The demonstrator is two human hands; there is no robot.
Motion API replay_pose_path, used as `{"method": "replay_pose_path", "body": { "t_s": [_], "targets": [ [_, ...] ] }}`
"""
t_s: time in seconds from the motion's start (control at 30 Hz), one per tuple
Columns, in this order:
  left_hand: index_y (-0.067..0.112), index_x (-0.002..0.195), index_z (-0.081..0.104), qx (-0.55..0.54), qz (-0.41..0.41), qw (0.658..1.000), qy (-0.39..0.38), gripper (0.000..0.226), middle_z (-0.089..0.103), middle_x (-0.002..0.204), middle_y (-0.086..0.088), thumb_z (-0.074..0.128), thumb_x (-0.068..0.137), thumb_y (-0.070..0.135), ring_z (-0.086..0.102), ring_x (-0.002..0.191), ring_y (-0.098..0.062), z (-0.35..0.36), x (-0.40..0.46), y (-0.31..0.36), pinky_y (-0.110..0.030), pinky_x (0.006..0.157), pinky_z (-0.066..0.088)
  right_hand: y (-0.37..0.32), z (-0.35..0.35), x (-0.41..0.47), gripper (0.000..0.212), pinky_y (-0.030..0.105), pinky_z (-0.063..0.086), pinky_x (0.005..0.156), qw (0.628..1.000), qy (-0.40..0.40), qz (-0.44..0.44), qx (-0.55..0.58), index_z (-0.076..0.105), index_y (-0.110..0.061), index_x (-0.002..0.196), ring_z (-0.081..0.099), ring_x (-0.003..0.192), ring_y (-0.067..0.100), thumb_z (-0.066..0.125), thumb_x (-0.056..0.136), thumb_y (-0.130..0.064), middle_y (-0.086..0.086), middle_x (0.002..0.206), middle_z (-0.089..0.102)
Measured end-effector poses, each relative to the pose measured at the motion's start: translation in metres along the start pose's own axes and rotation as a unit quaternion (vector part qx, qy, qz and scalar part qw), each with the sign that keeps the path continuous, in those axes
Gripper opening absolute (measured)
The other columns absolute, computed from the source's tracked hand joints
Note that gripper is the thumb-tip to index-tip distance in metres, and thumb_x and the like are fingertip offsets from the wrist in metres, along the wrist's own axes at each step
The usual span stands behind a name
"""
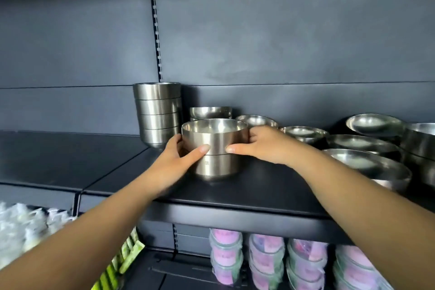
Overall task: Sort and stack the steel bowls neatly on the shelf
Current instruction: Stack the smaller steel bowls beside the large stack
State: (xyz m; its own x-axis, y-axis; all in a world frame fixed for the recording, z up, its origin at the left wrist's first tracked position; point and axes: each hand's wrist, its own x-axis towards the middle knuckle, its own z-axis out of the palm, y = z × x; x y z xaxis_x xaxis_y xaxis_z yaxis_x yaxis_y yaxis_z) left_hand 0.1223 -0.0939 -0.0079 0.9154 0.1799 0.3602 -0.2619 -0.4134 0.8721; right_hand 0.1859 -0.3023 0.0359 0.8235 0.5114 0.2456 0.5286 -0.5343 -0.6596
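Dark matte shelf (pixel 259 186), flat and smooth, backed by dark slate-grey wall panels (pixel 282 37). A slotted black upright rail (pixel 157 37) runs down the back panel to just behind the tall stack. Left part of the shelf surface is bare; a seam divides it from the section carrying the bowls.

Far left, below shelf level: clear plastic-wrapped pale packets (pixel 21 233), blurred, and next to them green striped packets (pixel 122 263).

On the shelf, left of centre against the back panel: tall stack of four straight-sided brushed steel bowls (pixel 160 113), nested, upright.

Just in front and right of it: short stack of two straight-sided steel bowls (pixel 215 148), standing near the shelf's middle. Left hand (pixel 179 160) grips this stack from the left, thumb laid across the seam between upper and lower bowl, fingers wrapped behind. Right hand (pixel 261 146) grips the upper bowl from the right, thumb on the front wall, fingers curled round the far side. Both grips closed on the stack.

Behind the held stack: rounded steel bowls (pixel 210 112) near the back panel.

Right of the hands: several shallow rounded steel bowls (pixel 364 146) of differing widths, loosely set, some nested, spreading to the right edge.

Lower shelf, under the right half: four columns of stacked clear lidded containers with pink labels (pixel 266 263).
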Motion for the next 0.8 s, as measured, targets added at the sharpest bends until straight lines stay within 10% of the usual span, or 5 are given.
{"method": "replay_pose_path", "body": {
  "t_s": [0.37, 0.8],
  "targets": [
    [0.026, 0.116, 0.052, 0.03, 0.004, 0.999, -0.01, 0.066, 0.062, 0.111, 0.002, 0.054, 0.064, 0.065, 0.058, 0.102, -0.011, -0.125, 0.008, -0.058, -0.032, 0.094, 0.042, -0.068, 0.127, 0.069, 0.071, 0.035, 0.041, 0.102, 0.995, 0.036, -0.003, 0.097, 0.051, -0.022, 0.125, 0.053, 0.115, 0.013, 0.071, 0.065, -0.054, -0.008, 0.125, 0.058],
    [0.031, 0.121, 0.049, -0.029, 0.019, 0.997, -0.071, 0.065, 0.061, 0.11, 0.014, 0.06, 0.068, 0.066, 0.056, 0.107, -0.005, -0.149, 0.04, -0.089, -0.032, 0.095, 0.044, -0.078, 0.157, 0.078, 0.039, 0.018, 0.043, 0.081, 0.981, 0.116, 0.012, 0.157, 0.06, -0.033, 0.102, 0.057, 0.098, 0.0, 0.072, 0.067, -0.045, -0.023, 0.1, 0.062]
  ]
}}
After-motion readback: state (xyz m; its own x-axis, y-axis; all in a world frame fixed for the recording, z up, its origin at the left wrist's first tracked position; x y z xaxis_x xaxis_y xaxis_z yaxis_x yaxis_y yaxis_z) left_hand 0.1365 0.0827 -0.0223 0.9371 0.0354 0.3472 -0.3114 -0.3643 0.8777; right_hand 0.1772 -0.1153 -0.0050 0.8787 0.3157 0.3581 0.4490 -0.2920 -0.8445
